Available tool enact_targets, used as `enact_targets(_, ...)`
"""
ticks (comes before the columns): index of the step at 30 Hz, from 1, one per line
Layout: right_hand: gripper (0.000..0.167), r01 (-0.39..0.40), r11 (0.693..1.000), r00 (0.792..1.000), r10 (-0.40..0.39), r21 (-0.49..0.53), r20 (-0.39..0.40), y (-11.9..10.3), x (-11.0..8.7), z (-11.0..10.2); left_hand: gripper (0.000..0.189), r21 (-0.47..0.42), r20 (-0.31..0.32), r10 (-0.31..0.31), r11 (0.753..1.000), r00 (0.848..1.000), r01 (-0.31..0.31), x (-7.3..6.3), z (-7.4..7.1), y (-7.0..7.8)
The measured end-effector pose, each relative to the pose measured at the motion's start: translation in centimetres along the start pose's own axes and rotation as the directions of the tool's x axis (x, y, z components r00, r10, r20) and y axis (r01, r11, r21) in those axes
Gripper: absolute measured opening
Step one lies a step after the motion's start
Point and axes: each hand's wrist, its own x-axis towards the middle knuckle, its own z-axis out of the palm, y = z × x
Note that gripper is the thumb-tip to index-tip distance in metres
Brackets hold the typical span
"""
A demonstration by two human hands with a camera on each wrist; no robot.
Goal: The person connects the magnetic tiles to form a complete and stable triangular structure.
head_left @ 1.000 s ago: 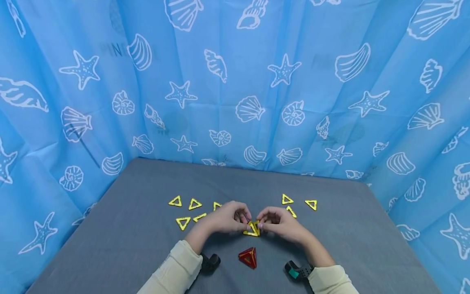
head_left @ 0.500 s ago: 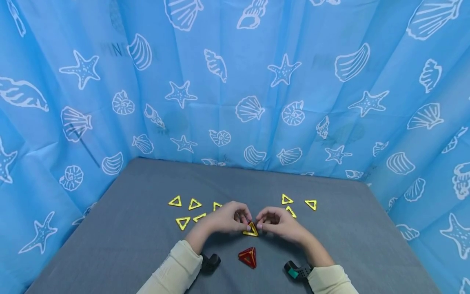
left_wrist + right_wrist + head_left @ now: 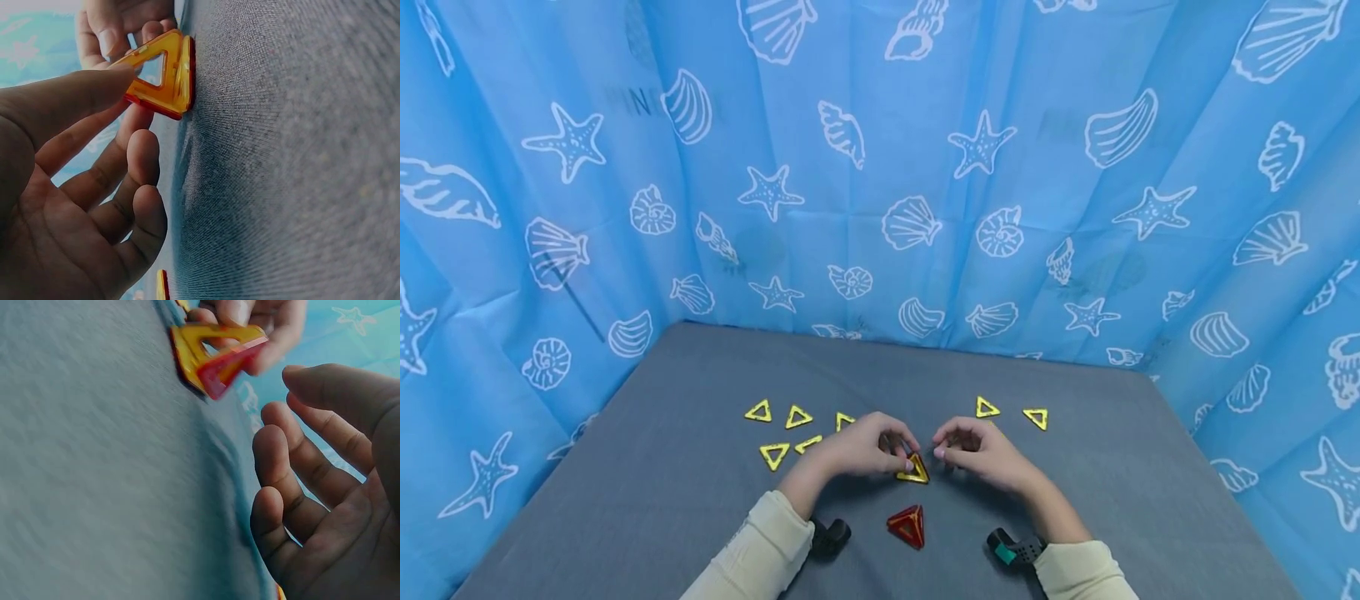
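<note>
My left hand (image 3: 867, 447) pinches a small yellow-and-red pyramid of triangular magnetic tiles (image 3: 914, 477) between thumb and fingers. In the left wrist view the thumb lies on a translucent yellow face (image 3: 150, 94) with a triangular opening. A red-edged face (image 3: 225, 370) leans against the yellow ones in the right wrist view, and the base sits at the grey cloth. Just to the right, my right hand (image 3: 983, 457) is apart from the pyramid, its fingers loosely curved and holding nothing. A finished-looking dark red tile pyramid (image 3: 907, 527) stands nearer my body.
Several yellow triangular tiles (image 3: 773, 455) lie flat to the left, partly behind my left hand. More yellow tiles (image 3: 1036, 417) lie at the right. Grey cloth (image 3: 700, 500) covers the table, and a blue shell-print curtain (image 3: 880, 192) hangs behind and at both sides.
A yellow face that stood out at the right between both hands now leans into the pyramid. My right hand has let go and moved slightly right; my left hand keeps its pinch.
</note>
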Motion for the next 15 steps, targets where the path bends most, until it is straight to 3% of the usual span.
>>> enact_targets(6, 0.026, -0.018, 0.998, 0.994, 0.011, -0.062, -0.108, 0.2, -0.8, -1.8, 0.016, 0.005, -0.006, -0.003, 1.000, 1.000, 0.003, -0.1, -0.1, 0.0)
enact_targets(15, 0.027, -0.097, 0.990, 0.968, 0.070, -0.101, -0.242, 1.0, -2.4, -4.6, 0.013, -0.025, -0.041, 0.001, 1.000, 0.999, -0.002, -0.2, 0.2, -0.1)
